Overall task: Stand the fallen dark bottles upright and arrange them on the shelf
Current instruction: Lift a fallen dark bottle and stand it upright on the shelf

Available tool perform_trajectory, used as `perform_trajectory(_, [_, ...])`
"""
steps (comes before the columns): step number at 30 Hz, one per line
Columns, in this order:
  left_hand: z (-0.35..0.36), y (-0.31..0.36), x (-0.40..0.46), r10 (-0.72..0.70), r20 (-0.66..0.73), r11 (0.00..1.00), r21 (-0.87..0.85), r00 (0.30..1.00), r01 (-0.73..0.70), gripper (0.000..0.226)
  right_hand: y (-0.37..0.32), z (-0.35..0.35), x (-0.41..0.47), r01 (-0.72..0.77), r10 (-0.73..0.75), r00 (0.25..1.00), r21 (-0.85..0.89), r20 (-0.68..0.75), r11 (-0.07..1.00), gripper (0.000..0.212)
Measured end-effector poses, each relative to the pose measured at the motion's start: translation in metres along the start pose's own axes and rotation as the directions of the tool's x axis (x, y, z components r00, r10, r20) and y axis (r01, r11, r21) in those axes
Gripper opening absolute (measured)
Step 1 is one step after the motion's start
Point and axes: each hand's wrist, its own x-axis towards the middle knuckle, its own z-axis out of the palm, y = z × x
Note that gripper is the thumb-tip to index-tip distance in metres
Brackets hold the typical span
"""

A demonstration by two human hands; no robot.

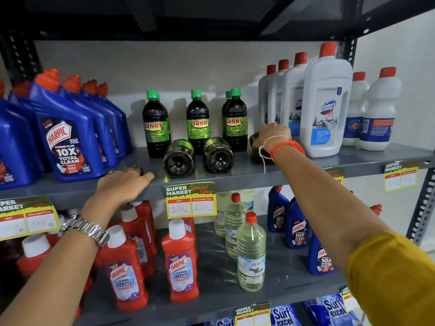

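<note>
Seemingly midway, the head view shows four dark bottles [198,121] upright behind the price tag [190,200], two fallen ones [199,156] lying just above it, the right hand [273,135] closing its fingers on a third beside the Domex bottle [326,107], and the left hand [126,182] resting flat, fingers together, on the shelf [353,158] edge.

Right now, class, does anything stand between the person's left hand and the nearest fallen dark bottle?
Nothing visible does. The left hand rests on the grey metal shelf edge; bare shelf separates it from the nearest fallen dark bottle.
</note>
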Motion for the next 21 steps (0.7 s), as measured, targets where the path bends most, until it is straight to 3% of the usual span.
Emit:
perform_trajectory(3, [0.004, 0.000, -0.001, 0.031, -0.019, 0.998, 0.055, 0.999, -0.030, 0.070, 0.006, -0.008, -0.004, -0.039, 0.044, 0.997, 0.071, -0.070, 0.997, 0.049])
perform_trajectory(5, [0.003, 0.000, -0.002, 0.030, -0.032, 0.997, 0.067, 0.999, -0.028, 0.066, 0.011, -0.009, -0.002, -0.037, 0.073, 0.988, 0.253, -0.137, 0.967, 0.057])
perform_trajectory(8, [0.002, 0.002, -0.003, 0.084, -0.029, 0.984, 0.161, 0.996, -0.078, 0.073, 0.014, -0.010, -0.001, 0.045, 0.113, 0.961, 0.546, -0.251, 0.836, 0.078])
perform_trajectory(11, [0.004, 0.001, -0.003, 0.116, -0.032, 0.975, 0.193, 0.993, -0.108, 0.077, 0.010, -0.013, -0.003, 0.144, 0.157, 0.929, 0.718, -0.336, 0.681, 0.085])
perform_trajectory(16, [0.008, -0.003, 0.001, 0.131, -0.064, 0.970, 0.217, 0.989, -0.114, 0.073, 0.004, -0.005, -0.022, 0.283, 0.184, 0.898, 0.846, -0.399, 0.451, 0.086])
perform_trajectory(21, [0.011, -0.004, 0.003, 0.126, -0.052, 0.967, 0.232, 0.991, -0.110, 0.061, 0.005, 0.021, -0.043, 0.359, 0.094, 0.898, 0.839, -0.430, 0.408, 0.077])
